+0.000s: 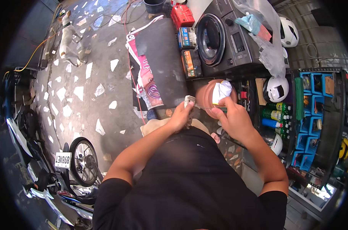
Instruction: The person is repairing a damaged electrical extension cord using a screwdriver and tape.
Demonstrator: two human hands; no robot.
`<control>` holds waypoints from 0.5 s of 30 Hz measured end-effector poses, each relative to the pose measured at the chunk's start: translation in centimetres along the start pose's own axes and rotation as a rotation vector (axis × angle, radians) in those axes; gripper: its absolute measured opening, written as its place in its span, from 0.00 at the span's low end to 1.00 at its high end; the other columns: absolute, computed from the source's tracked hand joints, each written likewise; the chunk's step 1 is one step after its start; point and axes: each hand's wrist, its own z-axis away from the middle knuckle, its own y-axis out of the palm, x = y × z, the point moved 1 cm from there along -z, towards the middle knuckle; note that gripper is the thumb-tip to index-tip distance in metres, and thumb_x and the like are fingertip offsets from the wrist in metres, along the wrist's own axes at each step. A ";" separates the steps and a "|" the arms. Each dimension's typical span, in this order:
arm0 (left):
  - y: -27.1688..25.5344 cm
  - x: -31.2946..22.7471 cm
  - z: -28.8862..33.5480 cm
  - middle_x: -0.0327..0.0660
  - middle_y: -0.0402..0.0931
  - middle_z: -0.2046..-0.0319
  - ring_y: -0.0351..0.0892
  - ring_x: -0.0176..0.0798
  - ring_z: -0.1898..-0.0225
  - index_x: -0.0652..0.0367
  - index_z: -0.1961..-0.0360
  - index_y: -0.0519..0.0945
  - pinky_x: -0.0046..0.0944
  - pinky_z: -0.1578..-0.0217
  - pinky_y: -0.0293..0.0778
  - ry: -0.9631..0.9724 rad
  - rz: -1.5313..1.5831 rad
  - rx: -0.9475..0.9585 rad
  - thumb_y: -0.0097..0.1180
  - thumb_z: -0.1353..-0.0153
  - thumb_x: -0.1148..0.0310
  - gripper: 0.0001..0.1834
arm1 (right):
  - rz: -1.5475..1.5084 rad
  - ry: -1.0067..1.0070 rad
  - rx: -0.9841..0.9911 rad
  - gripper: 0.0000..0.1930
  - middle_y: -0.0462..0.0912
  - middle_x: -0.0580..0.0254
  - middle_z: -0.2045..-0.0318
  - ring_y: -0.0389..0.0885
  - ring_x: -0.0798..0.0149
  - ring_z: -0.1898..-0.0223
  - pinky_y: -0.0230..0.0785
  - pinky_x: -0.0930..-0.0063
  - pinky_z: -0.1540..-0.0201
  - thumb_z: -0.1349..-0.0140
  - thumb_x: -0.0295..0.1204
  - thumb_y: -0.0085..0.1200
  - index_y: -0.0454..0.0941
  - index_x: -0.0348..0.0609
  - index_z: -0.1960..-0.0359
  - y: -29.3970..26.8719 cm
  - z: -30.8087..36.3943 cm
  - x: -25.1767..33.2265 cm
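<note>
- Left hand (180,117) closed around a small grey rectangular part (189,102), held upright in front of the chest.
- Right hand (232,119) pinched on a thin metal rod (204,107) that runs from its fingers to the grey part; it also holds a green-tipped tool (mostly hidden by the fingers).
- Just beyond the hands: brown round bowl (205,96) with a crumpled white rag (221,92) lying in it.
- Grey front-loading washing machine (227,38) behind the bowl; clear plastic bag (267,50) with blue and red cloth on its top.
- Two vehicle batteries (189,50) stand beside the washer, red box (181,16) further back.
- Black rack to the right: blue bins (310,115) (contents too small to tell), green bottles (275,113), white helmets (276,89).
- Motorcycle rear wheel (83,161) lower left; dog (68,38) lying on the terrazzo floor (82,96).
</note>
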 end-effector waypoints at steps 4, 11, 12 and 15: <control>-0.2 -1.1 0.0 0.39 0.73 0.58 0.74 0.34 0.64 0.55 0.42 0.72 0.39 0.64 0.74 -0.038 0.067 -0.053 0.48 0.25 0.49 0.22 | 0.268 0.357 0.344 0.12 0.82 0.47 0.64 0.84 0.44 0.64 0.74 0.52 0.61 0.33 0.33 0.61 0.75 0.36 0.63 0.9 0.1 -0.9; -0.1 -0.7 -0.2 0.38 0.73 0.58 0.73 0.34 0.64 0.56 0.42 0.72 0.37 0.62 0.74 -0.006 0.114 -0.037 0.48 0.24 0.52 0.22 | 0.172 -0.233 0.059 0.14 0.80 0.45 0.71 0.82 0.42 0.68 0.73 0.51 0.64 0.30 0.36 0.57 0.76 0.35 0.64 0.8 -0.4 -0.7; -0.2 -0.8 -0.3 0.38 0.73 0.58 0.73 0.34 0.64 0.56 0.42 0.72 0.37 0.62 0.74 -0.004 0.112 -0.038 0.48 0.24 0.52 0.22 | 0.173 -0.235 0.056 0.14 0.80 0.45 0.71 0.82 0.42 0.68 0.73 0.51 0.64 0.30 0.36 0.57 0.76 0.35 0.64 0.5 -0.9 -0.1; -0.3 -1.1 0.1 0.38 0.73 0.59 0.73 0.34 0.63 0.57 0.42 0.72 0.37 0.62 0.73 0.023 0.091 -0.051 0.47 0.24 0.52 0.21 | 0.264 0.472 0.485 0.10 0.77 0.49 0.69 0.79 0.45 0.64 0.72 0.55 0.58 0.33 0.31 0.58 0.75 0.36 0.63 0.0 -1.6 0.7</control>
